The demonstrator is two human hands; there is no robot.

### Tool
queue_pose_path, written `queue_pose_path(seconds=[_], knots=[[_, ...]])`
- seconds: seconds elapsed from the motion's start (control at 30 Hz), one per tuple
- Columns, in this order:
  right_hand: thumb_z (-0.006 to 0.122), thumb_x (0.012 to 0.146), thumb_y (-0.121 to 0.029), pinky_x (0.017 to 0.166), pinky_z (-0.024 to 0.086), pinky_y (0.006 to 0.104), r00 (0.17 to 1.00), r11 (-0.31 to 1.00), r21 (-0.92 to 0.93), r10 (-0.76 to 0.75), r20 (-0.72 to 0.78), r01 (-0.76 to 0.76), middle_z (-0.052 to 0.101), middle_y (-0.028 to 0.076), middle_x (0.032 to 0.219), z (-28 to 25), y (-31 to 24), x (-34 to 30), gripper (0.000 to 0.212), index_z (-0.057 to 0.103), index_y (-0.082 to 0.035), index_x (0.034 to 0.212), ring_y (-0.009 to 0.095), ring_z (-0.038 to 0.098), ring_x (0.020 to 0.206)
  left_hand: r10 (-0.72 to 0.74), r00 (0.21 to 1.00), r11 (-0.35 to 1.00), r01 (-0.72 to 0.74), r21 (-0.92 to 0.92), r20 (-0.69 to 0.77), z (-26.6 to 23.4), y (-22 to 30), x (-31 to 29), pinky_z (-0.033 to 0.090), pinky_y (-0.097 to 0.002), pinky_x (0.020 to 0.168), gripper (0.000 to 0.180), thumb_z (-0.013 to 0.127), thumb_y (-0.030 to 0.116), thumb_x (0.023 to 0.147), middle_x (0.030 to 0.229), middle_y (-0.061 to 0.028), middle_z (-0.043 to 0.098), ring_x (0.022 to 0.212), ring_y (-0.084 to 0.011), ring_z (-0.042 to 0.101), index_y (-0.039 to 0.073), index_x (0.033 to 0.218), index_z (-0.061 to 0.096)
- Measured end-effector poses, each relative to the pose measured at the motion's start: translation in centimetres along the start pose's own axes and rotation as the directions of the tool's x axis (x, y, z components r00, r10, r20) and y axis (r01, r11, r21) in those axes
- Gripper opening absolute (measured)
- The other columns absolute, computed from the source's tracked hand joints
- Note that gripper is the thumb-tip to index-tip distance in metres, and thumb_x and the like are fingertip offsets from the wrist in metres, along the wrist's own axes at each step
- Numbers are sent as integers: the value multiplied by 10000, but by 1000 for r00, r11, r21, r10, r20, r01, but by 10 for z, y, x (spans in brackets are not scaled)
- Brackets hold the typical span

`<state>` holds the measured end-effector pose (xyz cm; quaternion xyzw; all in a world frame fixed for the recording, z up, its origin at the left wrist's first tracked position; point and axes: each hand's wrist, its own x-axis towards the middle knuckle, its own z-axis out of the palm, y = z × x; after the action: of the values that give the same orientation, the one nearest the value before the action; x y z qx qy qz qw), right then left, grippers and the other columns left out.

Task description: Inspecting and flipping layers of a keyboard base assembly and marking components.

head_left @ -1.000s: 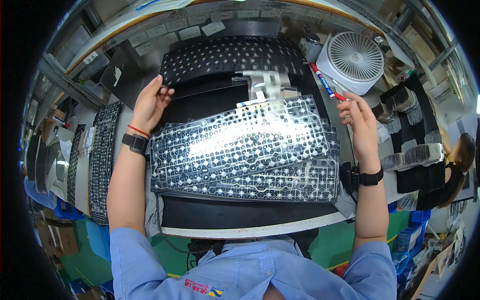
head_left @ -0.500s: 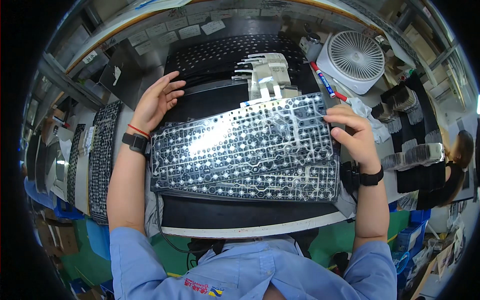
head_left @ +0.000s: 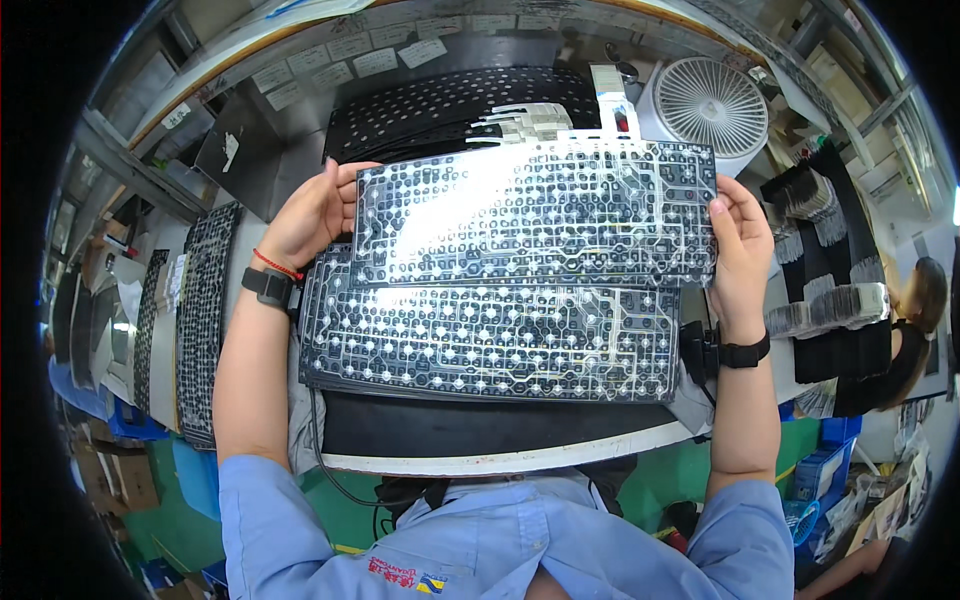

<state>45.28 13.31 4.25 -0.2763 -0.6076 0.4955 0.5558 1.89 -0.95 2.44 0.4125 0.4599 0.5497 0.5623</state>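
Note:
A clear keyboard membrane sheet (head_left: 560,225) with pale traces and dots is lifted between my two hands, with bright glare on its left half. My left hand (head_left: 318,212) grips its left edge, fingers partly behind it. At its right edge, my right hand (head_left: 742,240) is closed with the thumb in front. A white ribbon tail (head_left: 611,88) sticks up from the sheet's far edge. Nearer to me, a stack of similar membrane sheets (head_left: 480,345) lies on the black mat (head_left: 480,428); the lifted sheet covers its far part.
Black perforated sheets (head_left: 430,100) lie behind, beside several ribbon tails (head_left: 530,123). A white fan (head_left: 708,110) stands at the back right. More stacked sheets are at left (head_left: 205,320) and right (head_left: 830,230). Another person (head_left: 905,340) is at far right.
The upper sheet has moved up, away from me and to the right, and sits straighter. My left hand, previously open beside it, now holds its left edge. More of the stack shows.

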Motion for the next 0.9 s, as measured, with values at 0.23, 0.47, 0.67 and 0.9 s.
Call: queue_pose_path(seconds=[0.23,0.47,0.67,0.9], knots=[[500,966,-66,811,465,221,997,995,72,72,24,-74,646,89,1033,1,-2,0,389,438,59,1329,81,600,891,42,998,997,-38,71,-50,1,-1,-1,500,-225,774,178,538,175,954,922,-15,664,832,-74,622,28,1029,603],[543,938,-51,823,466,221,979,982,58,170,114,-177,646,92,1046,3,-7,-3,487,372,67,1378,92,603,899,80,995,996,-77,53,-55,2,1,1,491,-240,811,230,487,203,978,945,-33,666,856,-80,616,10,988,612],[599,903,-29,804,456,201,966,979,-85,198,166,-186,656,72,1001,-6,1,0,415,472,66,1285,77,598,870,128,990,992,-128,12,-61,0,-2,2,483,-245,846,246,474,212,987,998,-43,665,899,-91,615,9,1022,608],[579,919,-26,783,456,198,983,988,16,149,104,-151,661,85,1006,3,-2,-1,291,527,48,1195,76,597,868,80,997,994,-78,77,-21,3,0,1,492,-224,802,242,489,217,986,990,-30,664,868,-72,617,18,1062,602]])
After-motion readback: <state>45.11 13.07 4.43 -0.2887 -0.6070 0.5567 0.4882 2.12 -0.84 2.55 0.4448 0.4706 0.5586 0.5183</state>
